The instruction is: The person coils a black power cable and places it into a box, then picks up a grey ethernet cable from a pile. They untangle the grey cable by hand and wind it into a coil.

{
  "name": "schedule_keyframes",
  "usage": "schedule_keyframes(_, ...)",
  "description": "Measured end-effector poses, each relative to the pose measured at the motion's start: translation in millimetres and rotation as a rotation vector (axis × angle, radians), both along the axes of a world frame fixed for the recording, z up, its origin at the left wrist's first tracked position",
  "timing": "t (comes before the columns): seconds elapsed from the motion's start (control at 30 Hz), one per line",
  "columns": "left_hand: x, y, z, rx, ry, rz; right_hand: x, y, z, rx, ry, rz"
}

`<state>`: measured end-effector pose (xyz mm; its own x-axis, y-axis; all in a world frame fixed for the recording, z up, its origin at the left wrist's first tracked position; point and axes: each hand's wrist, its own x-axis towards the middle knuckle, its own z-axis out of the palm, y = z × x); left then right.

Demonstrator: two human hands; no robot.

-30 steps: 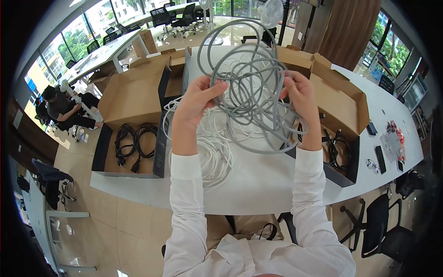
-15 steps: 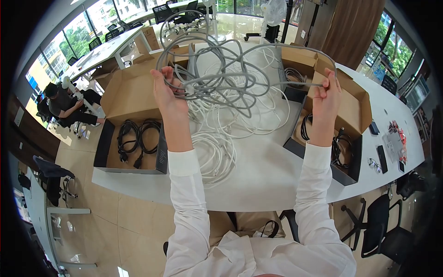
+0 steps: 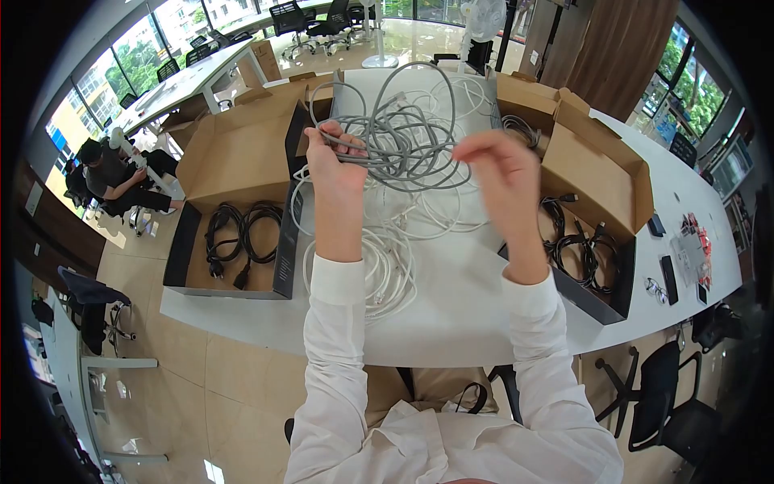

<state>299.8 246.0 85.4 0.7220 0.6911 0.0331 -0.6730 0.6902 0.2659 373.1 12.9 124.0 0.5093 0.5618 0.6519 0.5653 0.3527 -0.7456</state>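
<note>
A tangled bundle of grey cable (image 3: pixel 411 149) is held up over the table by my left hand (image 3: pixel 337 157), whose fingers are curled round its left side. At the bundle's right edge is my right hand (image 3: pixel 504 165), smeared by motion; its fingertips are near a grey loop, and whether they grip it cannot be made out. Beneath the bundle, white cables (image 3: pixel 387 274) lie in loose coils on the white table (image 3: pixel 459 323).
An open box (image 3: pixel 282 278) at the left holds coiled black cables (image 3: pixel 242 242). Another open box (image 3: pixel 609 310) with black cables stands at the right. Beyond it lie glasses (image 3: pixel 655 290), a black phone-like object (image 3: pixel 668 278) and red-and-clear packets (image 3: pixel 695 250). A person (image 3: pixel 113 177) sits far left.
My hands have come closer together, the right one moving left. The grey bundle has narrowed and dropped a little, and the strand stretched out to my right hand no longer shows.
</note>
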Motion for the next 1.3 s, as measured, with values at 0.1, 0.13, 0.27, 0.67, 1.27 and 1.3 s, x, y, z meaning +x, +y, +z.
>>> schedule_keyframes(0.1, 0.6, -8.4, 10.8, -0.038, 0.015, -0.018, -21.1, 29.0, -14.6, -0.145, -0.396, -0.110)
schedule_keyframes(0.13, 0.4, -14.0, 17.1, -0.044, 0.026, -0.022, -22.6, 35.7, -21.4, -0.167, -0.547, -0.179)
schedule_keyframes(0.27, -5.1, -27.1, 30.4, 0.067, 0.027, -0.106, -17.4, 49.3, -31.8, -0.098, -0.365, -0.284)
schedule_keyframes(0.67, -2.5, -45.5, 33.8, 0.405, 0.042, -0.390, 26.8, 24.7, -21.8, -0.046, 0.231, -0.151)
schedule_keyframes(1.27, 3.6, -65.7, 33.3, 0.853, 0.318, -0.281, 14.9, 14.1, -3.0, 0.122, 0.490, 0.101)
schedule_keyframes(1.3, 1.7, -66.5, 34.3, 0.892, 0.318, -0.309, 12.2, 14.7, -0.8, 0.120, 0.494, 0.106)
